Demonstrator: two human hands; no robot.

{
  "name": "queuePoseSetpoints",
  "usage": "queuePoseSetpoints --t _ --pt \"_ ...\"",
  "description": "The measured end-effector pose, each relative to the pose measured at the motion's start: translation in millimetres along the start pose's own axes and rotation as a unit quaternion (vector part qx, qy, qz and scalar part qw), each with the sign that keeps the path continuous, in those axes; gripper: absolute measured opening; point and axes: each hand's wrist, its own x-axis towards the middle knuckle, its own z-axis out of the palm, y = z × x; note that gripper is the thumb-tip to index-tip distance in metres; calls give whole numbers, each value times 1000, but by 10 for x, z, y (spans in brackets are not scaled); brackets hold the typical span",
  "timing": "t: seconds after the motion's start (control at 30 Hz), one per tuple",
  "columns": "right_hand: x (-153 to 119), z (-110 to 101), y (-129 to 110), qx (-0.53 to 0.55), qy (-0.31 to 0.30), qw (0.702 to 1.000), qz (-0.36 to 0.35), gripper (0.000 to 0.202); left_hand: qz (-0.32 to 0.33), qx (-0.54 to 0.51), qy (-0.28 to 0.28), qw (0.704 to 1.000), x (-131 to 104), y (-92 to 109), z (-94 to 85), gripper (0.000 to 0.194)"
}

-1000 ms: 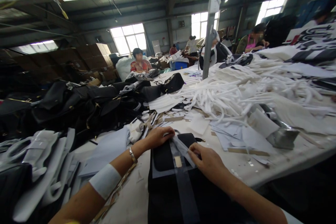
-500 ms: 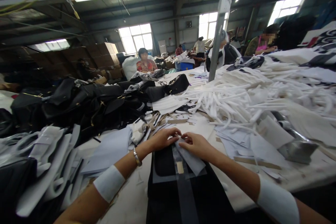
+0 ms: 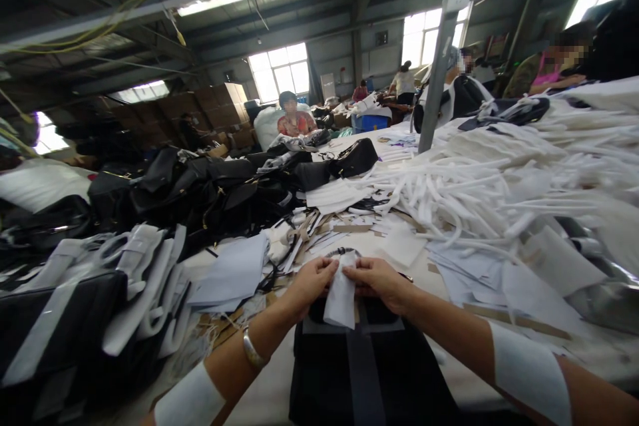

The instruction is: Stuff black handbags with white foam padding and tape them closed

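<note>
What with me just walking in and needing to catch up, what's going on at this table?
A person is handling a white sheet with both hands: the left hand and right hand hold its upper end between their fingers. It hangs over the upper part of a black bag, which has a translucent strip down its front. More black bags are piled to the left, and white strips lie heaped to the right.

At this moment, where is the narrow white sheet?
In the head view, the narrow white sheet is below and slightly right of centre, held between the left hand and the right hand, over the black bag.
</note>
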Motion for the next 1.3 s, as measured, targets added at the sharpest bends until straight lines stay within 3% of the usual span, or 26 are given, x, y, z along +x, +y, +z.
queuePoseSetpoints --t 0.17,0.33,0.47,0.6,0.8,0.9,1.03,1.2,1.3 --pt "25 73 71 -34 -24 999 -23 30 -51 -37 48 997 -80 33 30 51" --pt "79 -108 22 -150 -10 981 -123 25 -44 -23 72 996 -50 74 23 46" --pt "91 -259 -153 -248 19 931 -268 15 -26 10 80 996 -32 94 14 45" --pt "193 -244 -285 -326 -52 876 -352 29 5 62 82 995 -34 129 -8 48" --pt "554 -250 -248 -382 -75 851 -352 22 28 134 86 987 4 164 -69 47" --pt "638 -328 -284 -400 -98 840 -354 28 30 147 78 986 17 183 -110 45" --pt "642 -383 -410 -424 -127 808 -389 31 38 149 80 985 8 212 -140 45" --pt "708 -340 -451 -460 -201 742 -445 34 31 120 83 989 -12 195 -138 42" --pt "780 -321 -401 -467 -201 728 -460 36 9 83 76 994 -28 171 -137 45"
